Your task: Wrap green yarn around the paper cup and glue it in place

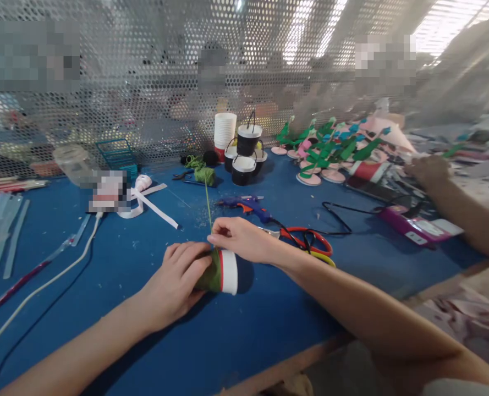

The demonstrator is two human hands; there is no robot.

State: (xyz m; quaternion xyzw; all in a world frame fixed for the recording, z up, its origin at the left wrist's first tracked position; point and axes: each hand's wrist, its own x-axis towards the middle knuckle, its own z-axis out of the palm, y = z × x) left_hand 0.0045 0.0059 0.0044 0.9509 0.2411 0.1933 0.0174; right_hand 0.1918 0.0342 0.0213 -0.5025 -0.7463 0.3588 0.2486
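Note:
A paper cup [226, 271] lies on its side on the blue table [269, 330], its body partly wrapped in green yarn, its rim white and red. My left hand [178, 283] wraps around the green-wrapped end of the cup. Just above the cup, my right hand [240, 237] pinches the green yarn strand [207, 203]. That strand runs taut up to a ball of green yarn [204, 174] farther back.
A blue glue gun [248, 205] and red and yellow scissors [310, 242] lie behind my right hand. Black-wrapped cups [244, 154] and a white cup stack [225, 132] stand at the back. Finished green and pink pieces [327, 151] crowd the right, where another person's arm [462, 209] reaches. Glue sticks [0, 231] lie left.

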